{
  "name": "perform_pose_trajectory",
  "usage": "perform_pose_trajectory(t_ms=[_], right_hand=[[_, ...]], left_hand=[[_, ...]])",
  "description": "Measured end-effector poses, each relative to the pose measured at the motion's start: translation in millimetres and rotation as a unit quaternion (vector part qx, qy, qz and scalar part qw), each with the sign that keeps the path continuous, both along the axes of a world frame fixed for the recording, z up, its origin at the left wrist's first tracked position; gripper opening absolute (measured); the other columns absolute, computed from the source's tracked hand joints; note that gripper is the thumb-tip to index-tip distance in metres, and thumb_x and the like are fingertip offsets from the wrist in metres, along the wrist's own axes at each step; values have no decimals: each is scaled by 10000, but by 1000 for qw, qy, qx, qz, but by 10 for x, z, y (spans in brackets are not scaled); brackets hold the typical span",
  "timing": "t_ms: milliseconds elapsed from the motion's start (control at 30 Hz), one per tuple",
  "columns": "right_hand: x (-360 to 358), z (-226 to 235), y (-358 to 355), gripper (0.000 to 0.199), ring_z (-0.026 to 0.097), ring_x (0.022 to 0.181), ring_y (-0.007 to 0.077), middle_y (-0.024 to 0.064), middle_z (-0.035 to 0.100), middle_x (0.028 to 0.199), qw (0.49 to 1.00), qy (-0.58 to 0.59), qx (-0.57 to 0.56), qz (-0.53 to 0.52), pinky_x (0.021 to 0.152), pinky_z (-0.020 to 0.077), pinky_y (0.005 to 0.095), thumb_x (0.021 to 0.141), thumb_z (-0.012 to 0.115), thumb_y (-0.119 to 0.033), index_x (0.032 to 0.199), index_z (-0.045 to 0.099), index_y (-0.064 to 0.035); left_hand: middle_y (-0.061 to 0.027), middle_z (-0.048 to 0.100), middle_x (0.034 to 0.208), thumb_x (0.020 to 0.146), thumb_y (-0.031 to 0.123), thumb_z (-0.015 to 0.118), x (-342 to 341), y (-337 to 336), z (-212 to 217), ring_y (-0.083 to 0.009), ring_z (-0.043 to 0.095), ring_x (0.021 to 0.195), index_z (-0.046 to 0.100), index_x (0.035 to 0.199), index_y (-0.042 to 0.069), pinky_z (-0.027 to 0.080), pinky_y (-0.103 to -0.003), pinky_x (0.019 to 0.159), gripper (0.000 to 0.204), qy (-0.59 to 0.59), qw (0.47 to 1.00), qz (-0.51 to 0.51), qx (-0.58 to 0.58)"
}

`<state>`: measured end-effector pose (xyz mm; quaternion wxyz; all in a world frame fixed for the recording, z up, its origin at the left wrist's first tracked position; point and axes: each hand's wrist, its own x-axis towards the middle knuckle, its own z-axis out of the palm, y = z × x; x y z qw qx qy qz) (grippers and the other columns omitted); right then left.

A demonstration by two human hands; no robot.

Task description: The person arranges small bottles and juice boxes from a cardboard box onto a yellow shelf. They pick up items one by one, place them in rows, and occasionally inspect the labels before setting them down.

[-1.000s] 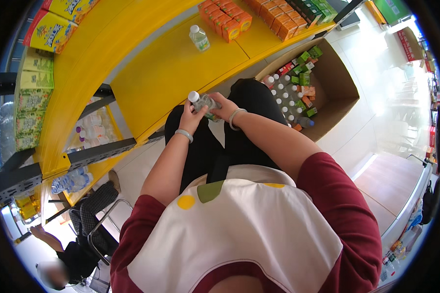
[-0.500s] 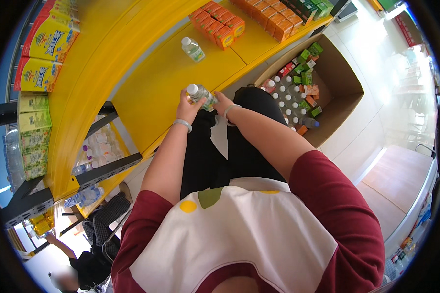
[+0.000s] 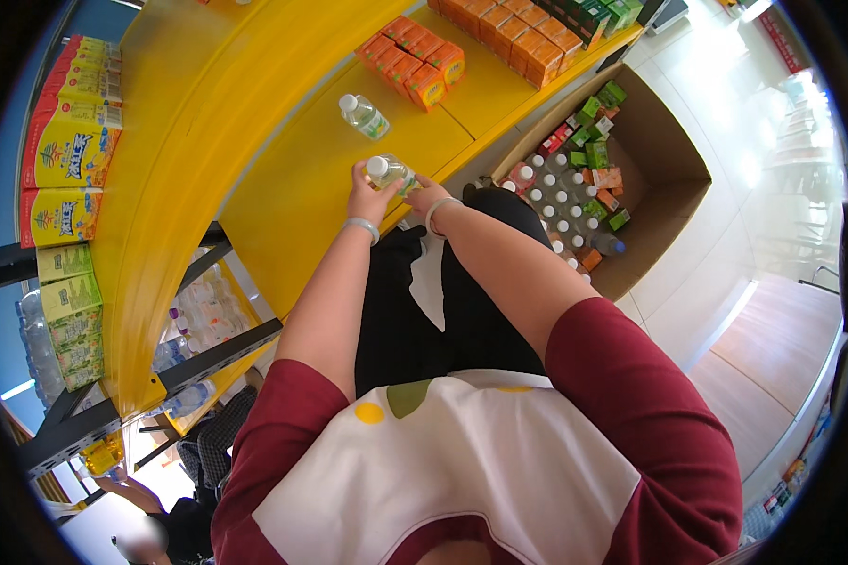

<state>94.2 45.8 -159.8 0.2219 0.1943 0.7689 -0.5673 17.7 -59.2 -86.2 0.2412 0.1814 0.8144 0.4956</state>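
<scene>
A clear plastic bottle (image 3: 393, 173) with a white cap and a green-and-white label is held between my two hands, tilted, above the near edge of the yellow shelf (image 3: 297, 221). My left hand (image 3: 369, 195) has its fingers closed round the bottle near the cap end. The fingers of my right hand (image 3: 426, 195) grip the lower, labelled end. A similar capped bottle (image 3: 364, 117) is on the shelf, just beyond the held one. Farther along sits a block of small orange drink cartons (image 3: 413, 61).
To the right stands an open cardboard box (image 3: 664, 193) with many capped bottles and small cartons. More orange boxes (image 3: 513, 33) line the shelf's far right. At left are yellow-and-red packs (image 3: 71, 155) and a black metal frame (image 3: 212, 353). Another person's arm (image 3: 132, 492) shows at lower left.
My hands have carried the held bottle forward, closer to the bottle on the shelf. Both hands keep their grip, and the whole view has shifted a little.
</scene>
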Motion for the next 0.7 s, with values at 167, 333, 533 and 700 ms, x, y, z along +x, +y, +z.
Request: perform_pose_trajectory(t_ms=[167, 333, 533, 700], right_hand=[[-23, 326, 55, 391, 284, 1260, 274, 170, 277, 1352, 999, 22, 33, 33, 1012, 295, 290, 780, 534, -40, 1162, 527, -125], [-82, 183, 170, 442, 238, 1282, 296, 226, 91, 1407, 993, 10, -78, -87, 995, 312, 311, 758, 555, -20, 1185, 503, -121], [-273, 68, 142, 768, 278, 1268, 267, 155, 135, 1427, 906, -13, -299, -298, 947, 345, 358, 783, 549, -35, 1383, 99, -199], [-307, 122, 188, 826, 271, 1271, 250, 108, 159, 1433, 922, 1, -287, -261, 942, 342, 362, 802, 539, -62, 1391, -17, -223]], left_hand=[[-132, 522, 1079, 662, 209, 740, -47, 115, 139, -222, 553, 903, 300, 1174, 94, 446, -321, 773, 685, 25, 996, 8, -86], [-141, 532, 1077, 659, 208, 738, -101, 277, 92, -219, 566, 872, 287, 1195, 105, 451, -323, 748, 708, 24, 997, -7, -73], [-120, 525, 1089, 674, 156, 725, -316, 345, -111, -206, 560, 889, 277, 1214, 104, 448, -317, 763, 704, 11, 999, -30, -26], [-144, 467, 1131, 642, 160, 734, -387, 421, -30, -255, 507, 989, 377, 1194, 120, 442, -351, 796, 659, 106, 988, -4, -111]])
